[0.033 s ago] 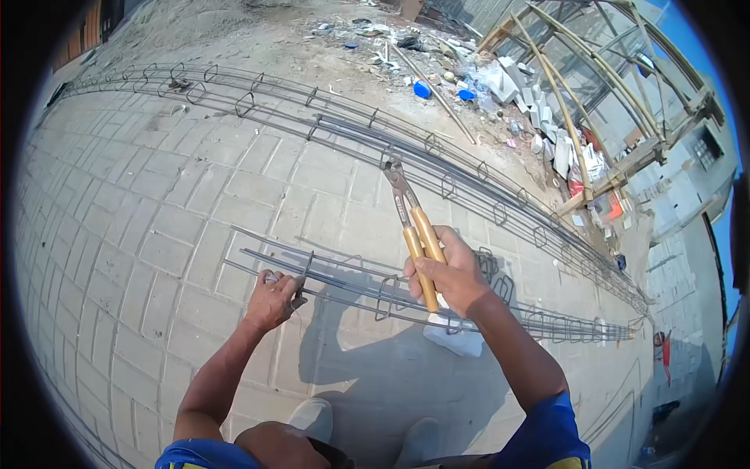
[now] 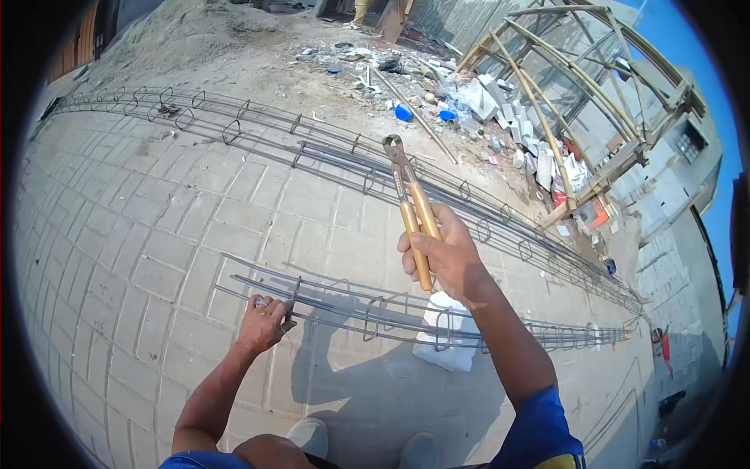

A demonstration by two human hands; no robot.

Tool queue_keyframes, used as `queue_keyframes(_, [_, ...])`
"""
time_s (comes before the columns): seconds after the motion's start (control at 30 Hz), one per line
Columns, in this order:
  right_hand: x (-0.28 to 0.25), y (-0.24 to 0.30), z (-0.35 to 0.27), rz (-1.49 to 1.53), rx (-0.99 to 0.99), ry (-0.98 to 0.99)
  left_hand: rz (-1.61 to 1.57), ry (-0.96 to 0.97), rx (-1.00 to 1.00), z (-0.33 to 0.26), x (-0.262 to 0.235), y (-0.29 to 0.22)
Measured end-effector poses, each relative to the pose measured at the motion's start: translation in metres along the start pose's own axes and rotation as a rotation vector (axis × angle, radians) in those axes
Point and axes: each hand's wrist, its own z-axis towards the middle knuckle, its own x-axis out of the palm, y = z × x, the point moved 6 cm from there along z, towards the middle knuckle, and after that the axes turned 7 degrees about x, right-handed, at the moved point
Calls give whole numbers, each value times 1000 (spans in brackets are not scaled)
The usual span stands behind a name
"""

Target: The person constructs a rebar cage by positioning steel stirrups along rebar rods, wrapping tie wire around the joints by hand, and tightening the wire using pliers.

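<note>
My right hand (image 2: 441, 254) grips a pair of pincers (image 2: 414, 207) by the yellow handles, with the rounded metal head pointing up and away. The tool is held in the air, above the paving between two rebar cages. My left hand (image 2: 264, 322) is closed beside the left end of the near rebar cage (image 2: 375, 313), against its bars and close to the end stirrup (image 2: 296, 288). Thin dark tie wires (image 2: 288, 326) stick out by the thumb; the fingertips are partly hidden. Under the near cage, a white block (image 2: 447, 356) lies on the ground.
A long rebar cage (image 2: 234, 131) with loose bars (image 2: 351, 156) runs across beyond my hands. Rubble, blue scraps (image 2: 403, 112) and a pole (image 2: 422, 121) lie past it. At the right back stands a bamboo frame (image 2: 582, 86). My shoes (image 2: 308, 434) are on the paving.
The view has shifted a little, so the ground appears moved left. My right hand has lifted the pincers slightly, away from the near cage. The left hand stays by the same bar ends.
</note>
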Motion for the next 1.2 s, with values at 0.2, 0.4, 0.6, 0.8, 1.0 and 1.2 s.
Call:
queue_keyframes(0.2, [-64, 338, 19, -552, -742, -616, 31, -180, 191, 29, -11, -25])
queue_keyframes(0.4, [-127, 443, -13, 53, -860, -850, 27, -252, 236, 31, -19, -26])
queue_keyframes(0.6, [-150, 360, -31, -315, -642, -889, 10, -200, 167, 13, -10, -19])
queue_keyframes(0.8, [-22, 113, -25, -2046, -568, -485, 6, -32, 135, 25, -42, -18])
queue_keyframes(1.0, [29, -52, -28, -2167, -912, 31, -2, 11, 135, 33, -7, -6])
queue_keyframes(1.2, [33, -110, -33, -1431, 398, 110, -74, 43, 62, 17, -7, -4])
